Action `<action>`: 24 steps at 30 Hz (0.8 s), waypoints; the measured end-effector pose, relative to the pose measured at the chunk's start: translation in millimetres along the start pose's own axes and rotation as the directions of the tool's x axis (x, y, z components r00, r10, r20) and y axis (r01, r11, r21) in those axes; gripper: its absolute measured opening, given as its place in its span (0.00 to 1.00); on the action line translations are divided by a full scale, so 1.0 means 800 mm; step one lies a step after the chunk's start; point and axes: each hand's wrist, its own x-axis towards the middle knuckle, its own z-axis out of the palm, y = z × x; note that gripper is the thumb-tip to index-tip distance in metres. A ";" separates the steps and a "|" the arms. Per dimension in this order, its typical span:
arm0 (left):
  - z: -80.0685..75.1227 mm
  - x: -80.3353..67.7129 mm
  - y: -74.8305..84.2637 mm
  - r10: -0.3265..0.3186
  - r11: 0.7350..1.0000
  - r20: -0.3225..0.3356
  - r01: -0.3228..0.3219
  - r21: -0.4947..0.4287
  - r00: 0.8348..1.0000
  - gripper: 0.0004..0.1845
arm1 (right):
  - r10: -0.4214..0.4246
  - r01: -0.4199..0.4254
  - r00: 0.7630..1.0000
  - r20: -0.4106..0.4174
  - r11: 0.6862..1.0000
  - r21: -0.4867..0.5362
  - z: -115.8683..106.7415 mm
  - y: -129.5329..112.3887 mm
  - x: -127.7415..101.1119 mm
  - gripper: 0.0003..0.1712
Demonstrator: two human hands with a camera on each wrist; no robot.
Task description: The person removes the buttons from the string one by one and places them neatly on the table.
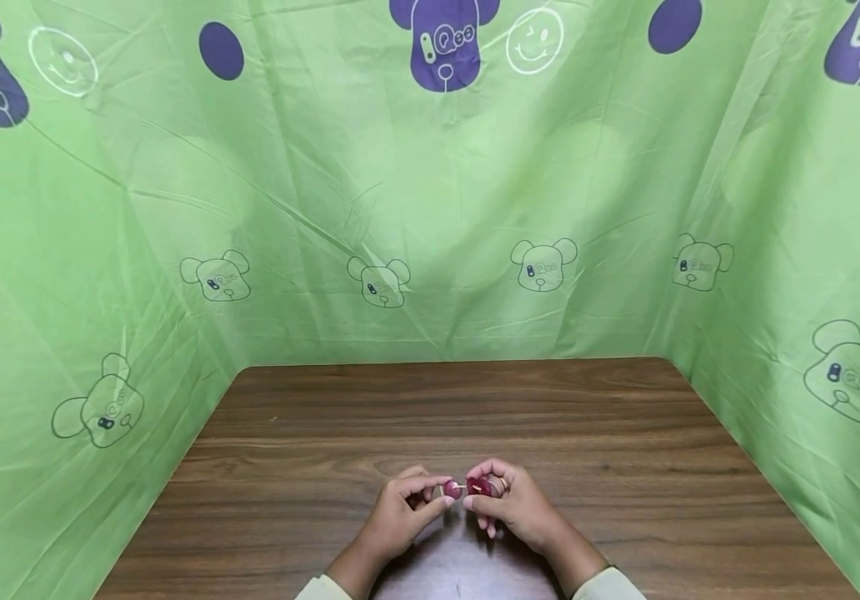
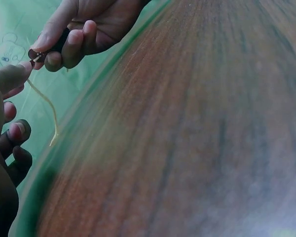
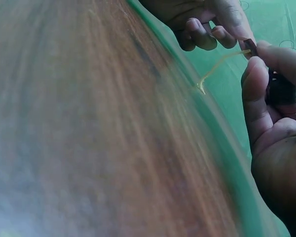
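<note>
Both hands meet just above the near middle of the wooden table (image 1: 475,408). My left hand (image 1: 409,498) pinches a small dark red bead (image 1: 451,489) between thumb and forefinger. My right hand (image 1: 503,493) pinches another dark red piece (image 1: 478,486), pressed close to the first. A thin pale thread (image 2: 45,106) hangs down from where the fingertips meet; the right wrist view shows that thread (image 3: 214,69) too. In the left wrist view the right hand (image 2: 71,37) grips a dark piece (image 2: 39,53). The pieces are mostly hidden by fingers.
A green cloth (image 1: 430,208) printed with bear faces and purple shapes walls in the table at the back and both sides. Bare wood lies beyond the hands. Pale sleeve cuffs (image 1: 610,583) show at the bottom edge.
</note>
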 end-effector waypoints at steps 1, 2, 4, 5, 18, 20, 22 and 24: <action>0.000 0.000 0.000 0.004 1.000 -0.002 -0.004 0.002 1.000 0.12 | -0.006 0.006 1.000 -0.005 1.000 0.001 0.000 0.000 -0.001 0.25; -0.001 -0.001 -0.001 0.006 1.000 -0.005 -0.006 0.006 1.000 0.12 | -0.013 0.013 1.000 -0.010 1.000 0.002 0.000 0.001 -0.001 0.25; -0.001 -0.001 -0.002 0.013 1.000 -0.009 -0.013 0.013 1.000 0.13 | -0.025 0.025 1.000 -0.018 1.000 0.007 -0.001 0.001 -0.002 0.25; -0.002 -0.002 -0.002 0.015 1.000 -0.012 -0.015 0.018 1.000 0.13 | -0.025 0.025 0.999 -0.024 1.000 0.011 -0.002 0.001 -0.003 0.26; -0.010 0.001 -0.008 0.019 0.999 -0.039 -0.018 0.038 0.999 0.14 | -0.005 0.015 0.994 -0.108 0.996 0.090 -0.014 -0.001 -0.008 0.27; -0.011 0.002 -0.010 0.020 0.999 -0.040 -0.018 0.040 0.999 0.14 | -0.012 0.023 0.993 -0.119 0.995 0.098 -0.015 -0.002 -0.009 0.27; -0.012 0.002 -0.012 0.010 0.999 -0.042 -0.008 0.040 0.999 0.14 | -0.016 0.030 0.992 -0.129 0.994 0.107 -0.016 -0.003 -0.011 0.26; -0.013 0.002 -0.012 -0.004 0.999 -0.043 0.005 0.040 0.999 0.14 | -0.018 0.035 0.990 -0.142 0.993 0.116 -0.017 -0.005 -0.013 0.25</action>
